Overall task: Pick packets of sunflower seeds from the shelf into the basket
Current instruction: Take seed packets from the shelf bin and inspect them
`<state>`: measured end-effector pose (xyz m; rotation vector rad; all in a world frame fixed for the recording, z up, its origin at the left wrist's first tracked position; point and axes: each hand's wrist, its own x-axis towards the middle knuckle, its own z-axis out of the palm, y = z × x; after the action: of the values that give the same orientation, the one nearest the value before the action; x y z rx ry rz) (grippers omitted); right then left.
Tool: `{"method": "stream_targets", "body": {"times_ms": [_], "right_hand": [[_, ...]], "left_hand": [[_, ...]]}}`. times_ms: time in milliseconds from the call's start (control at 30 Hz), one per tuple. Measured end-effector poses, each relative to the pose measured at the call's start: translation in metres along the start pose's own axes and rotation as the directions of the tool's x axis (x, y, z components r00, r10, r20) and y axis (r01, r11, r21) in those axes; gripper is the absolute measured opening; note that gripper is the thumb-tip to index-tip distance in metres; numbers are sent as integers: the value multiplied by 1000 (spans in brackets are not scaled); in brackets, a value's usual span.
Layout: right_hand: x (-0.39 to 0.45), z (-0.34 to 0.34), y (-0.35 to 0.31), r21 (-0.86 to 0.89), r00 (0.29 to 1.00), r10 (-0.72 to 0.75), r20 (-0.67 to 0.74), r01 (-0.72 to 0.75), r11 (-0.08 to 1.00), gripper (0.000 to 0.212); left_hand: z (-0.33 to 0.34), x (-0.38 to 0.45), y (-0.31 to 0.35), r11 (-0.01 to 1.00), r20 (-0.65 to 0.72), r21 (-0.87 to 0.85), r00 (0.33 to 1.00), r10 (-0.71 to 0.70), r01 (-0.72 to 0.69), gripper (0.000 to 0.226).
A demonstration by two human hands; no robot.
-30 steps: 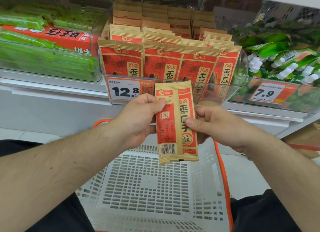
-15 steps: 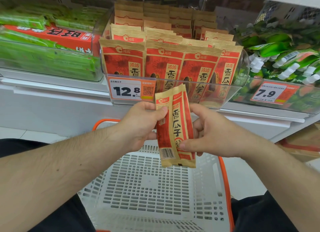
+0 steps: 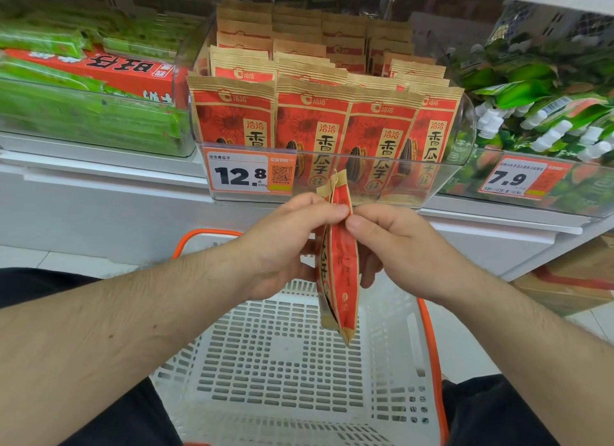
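Both hands grasp one sunflower seed packet point(image 3: 339, 272) near its upper end: the left hand point(image 3: 282, 243) pinches it from one side, the right hand point(image 3: 395, 243) from the other, thumbs almost meeting. The packet hangs edge-on (top seal folded over) below the grip, over the white basket point(image 3: 285, 362). Beyond the grip, more packets stand in the clear shelf bin point(image 3: 332, 166).

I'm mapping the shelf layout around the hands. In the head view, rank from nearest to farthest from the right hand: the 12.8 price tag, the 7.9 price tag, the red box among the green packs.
From the right hand:
1. 12.8 price tag, up and left.
2. 7.9 price tag, upper right, slightly farther.
3. Red box, far upper left.
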<state>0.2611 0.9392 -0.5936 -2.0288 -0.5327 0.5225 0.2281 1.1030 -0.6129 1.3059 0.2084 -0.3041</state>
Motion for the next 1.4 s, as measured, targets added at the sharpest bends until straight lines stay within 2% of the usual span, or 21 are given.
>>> {"method": "stream_targets", "body": {"times_ms": [233, 300, 367, 467, 500, 633, 800, 933, 1000, 1067, 1133, 1167, 1300, 1400], "right_hand": [[-1, 0, -5, 77, 997, 67, 45, -71, 995, 38], [-2, -1, -6, 63, 995, 78, 58, -82, 995, 32], [-4, -5, -9, 4, 984, 67, 164, -69, 998, 16], [-8, -12, -10, -162, 914, 113, 389, -53, 985, 70], [-9, -12, -10, -187, 896, 110, 431, -30, 982, 79], [-11, -10, -11, -139, 855, 51, 516, 25, 990, 79], [-11, -12, -10, -138, 823, 48, 566, 37, 990, 80], [-8, -16, -6, -155, 851, 35, 524, 55, 986, 76], [-7, -20, -6, -105, 908, -15, 419, 66, 992, 59], [-5, -23, -7, 31, 947, -84, 310, 78, 996, 53], [-4, -25, -6, 174, 957, -115, 266, 70, 982, 67], [-4, -25, -5, 227, 957, -125, 261, 65, 972, 73], [-5, -24, -5, 324, 959, -139, 247, 54, 944, 70], [-7, -23, -8, 340, 960, -133, 246, 43, 939, 60]], "left_hand": [[0, -2, -3, 999, 8, -2, 999, -36, 36, 23], [0, -1, -2, 999, -7, 0, 999, -38, 38, 21], [-1, 0, 0, 999, -30, -21, 999, -41, 40, 16], [-2, 0, 4, 997, -50, -67, 998, -39, 36, 15], [-2, 0, 4, 997, -51, -76, 998, -37, 33, 16], [-2, 2, 1, 997, -37, -74, 999, -37, 34, 17], [-5, 3, -2, 997, -25, -77, 999, -31, 29, 20], [-6, 4, -3, 999, -6, -48, 1000, 23, -23, 19], [-8, 4, -5, 990, 15, 36, 991, 134, -135, 24], [-12, 4, -11, 918, 81, 224, 945, 317, -327, 32], [-13, 5, -19, 784, 173, 395, 877, 449, -480, 35], [-13, 5, -22, 740, 198, 421, 849, 490, -526, 37], [-14, 3, -21, 636, 244, 450, 771, 588, -627, 43], [-14, 2, -19, 578, 277, 486, 743, 610, -656, 40]]}}
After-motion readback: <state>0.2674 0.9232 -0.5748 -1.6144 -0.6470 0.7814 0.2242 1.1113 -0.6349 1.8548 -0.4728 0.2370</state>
